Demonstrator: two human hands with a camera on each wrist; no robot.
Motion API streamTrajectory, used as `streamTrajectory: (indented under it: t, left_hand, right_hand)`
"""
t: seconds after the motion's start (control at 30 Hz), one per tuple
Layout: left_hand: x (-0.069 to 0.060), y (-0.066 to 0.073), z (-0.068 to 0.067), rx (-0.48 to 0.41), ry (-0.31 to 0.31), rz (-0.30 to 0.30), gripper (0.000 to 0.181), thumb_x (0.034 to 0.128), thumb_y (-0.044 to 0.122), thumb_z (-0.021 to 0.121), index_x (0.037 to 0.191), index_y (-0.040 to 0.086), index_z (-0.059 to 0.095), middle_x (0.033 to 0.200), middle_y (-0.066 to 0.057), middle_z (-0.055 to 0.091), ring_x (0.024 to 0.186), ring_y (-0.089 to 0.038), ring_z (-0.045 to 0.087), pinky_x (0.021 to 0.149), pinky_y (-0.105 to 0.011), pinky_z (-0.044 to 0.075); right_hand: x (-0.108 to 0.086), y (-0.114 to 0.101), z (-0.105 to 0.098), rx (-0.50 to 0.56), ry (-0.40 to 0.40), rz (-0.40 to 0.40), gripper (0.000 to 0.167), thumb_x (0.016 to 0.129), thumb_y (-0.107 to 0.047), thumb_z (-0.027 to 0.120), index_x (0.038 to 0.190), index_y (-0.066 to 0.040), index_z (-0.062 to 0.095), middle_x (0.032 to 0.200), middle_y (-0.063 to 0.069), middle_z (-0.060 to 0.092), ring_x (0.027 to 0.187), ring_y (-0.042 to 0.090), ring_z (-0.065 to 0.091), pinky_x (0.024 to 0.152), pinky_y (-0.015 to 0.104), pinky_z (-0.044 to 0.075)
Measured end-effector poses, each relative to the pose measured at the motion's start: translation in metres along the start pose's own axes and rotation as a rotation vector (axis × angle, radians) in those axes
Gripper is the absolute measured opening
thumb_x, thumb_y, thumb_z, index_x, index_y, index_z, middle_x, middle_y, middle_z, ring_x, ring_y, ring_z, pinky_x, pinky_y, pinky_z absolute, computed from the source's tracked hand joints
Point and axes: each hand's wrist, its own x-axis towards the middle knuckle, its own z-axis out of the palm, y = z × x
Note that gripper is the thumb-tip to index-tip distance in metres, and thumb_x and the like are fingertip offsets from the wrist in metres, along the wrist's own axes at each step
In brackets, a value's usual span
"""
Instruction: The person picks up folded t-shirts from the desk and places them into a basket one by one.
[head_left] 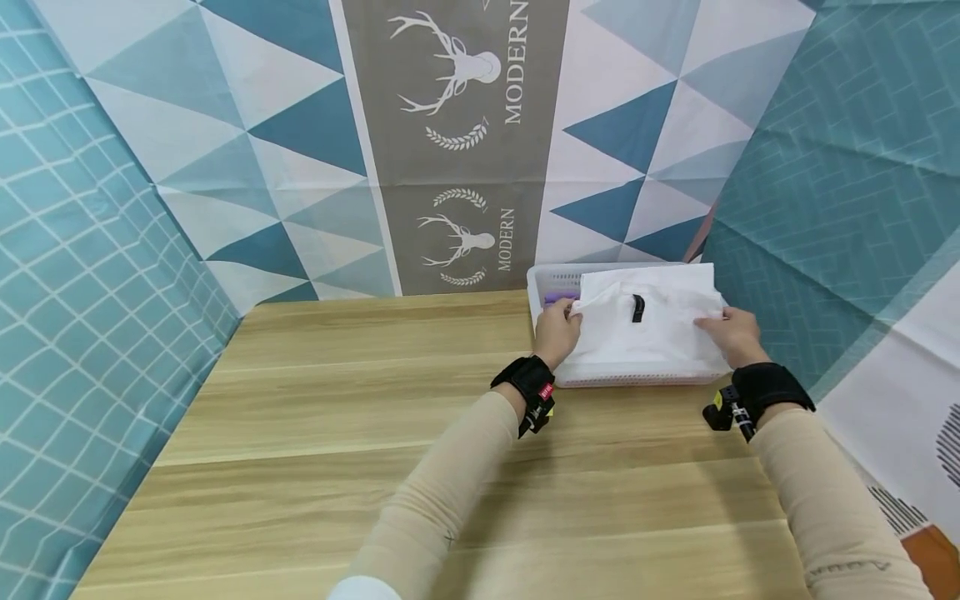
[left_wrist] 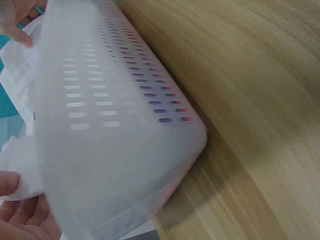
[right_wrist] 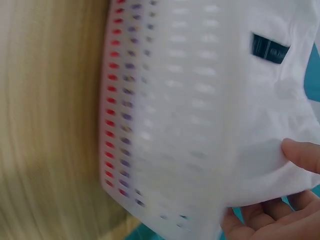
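Note:
A white folded cloth [head_left: 637, 333] with a small black label [head_left: 638, 308] lies over the white plastic basket [head_left: 637, 381]. At the cloth's left edge, my left hand [head_left: 557, 332] pinches the fabric between thumb and fingers. My right hand [head_left: 733, 332] grips its right edge. In the right wrist view, the thumb presses on top of the cloth [right_wrist: 265, 150] with the other fingers beneath. The left wrist view has the basket's slotted wall [left_wrist: 115, 150] in front, with the left hand [left_wrist: 25, 220] partly cut off by the frame.
Something purple [head_left: 561, 296] shows inside the basket's left end, and red and purple contents show through its slots. The basket stands at the far right of a wooden table [head_left: 337, 433]. Patterned cloth [head_left: 465, 150] hangs behind, teal cloth [head_left: 840, 167] on the right.

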Motion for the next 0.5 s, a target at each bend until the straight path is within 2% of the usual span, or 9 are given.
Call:
streamTrajectory:
  t: [0.13,0.23,0.4,0.5]
  left_hand:
    - [0.002,-0.004,0.007,-0.006,-0.011,-0.038,0.026,0.0960,0.008,0.052,0.118,0.001,0.065,0.102,-0.016,0.073,0.093,-0.028,0.069,0.079,-0.030,0.053]
    - [0.002,-0.007,0.011,0.015,-0.048,-0.065,0.026,0.0959,0.006,0.049,0.117,0.002,0.064,0.106,-0.014,0.072,0.096,-0.027,0.068,0.083,-0.031,0.053]
    - [0.003,-0.010,0.013,0.128,-0.103,-0.064,0.032,0.0949,0.005,0.049,0.125,0.003,0.059,0.114,-0.014,0.071,0.105,-0.028,0.067,0.092,-0.034,0.052]
    - [0.004,-0.009,0.012,0.194,-0.139,-0.056,0.037,0.0941,0.005,0.050,0.131,0.000,0.054,0.124,-0.017,0.066,0.115,-0.029,0.063,0.099,-0.034,0.050]
  right_hand:
    - [0.006,0.008,0.014,-0.029,0.005,-0.057,0.058,0.100,-0.022,0.043,0.147,0.007,0.027,0.149,0.034,0.030,0.132,0.044,0.035,0.109,0.054,0.035]
    - [0.010,0.011,0.023,-0.072,0.027,-0.124,0.052,0.099,-0.018,0.044,0.143,0.009,0.035,0.141,0.035,0.039,0.125,0.045,0.042,0.102,0.053,0.040]
    - [0.012,0.011,0.032,-0.165,0.085,-0.241,0.046,0.096,-0.011,0.046,0.135,0.012,0.043,0.129,0.038,0.047,0.116,0.049,0.047,0.095,0.055,0.042]
    - [0.011,0.011,0.031,-0.200,0.092,-0.249,0.050,0.096,-0.011,0.047,0.140,0.012,0.038,0.135,0.040,0.043,0.123,0.052,0.043,0.101,0.058,0.039]
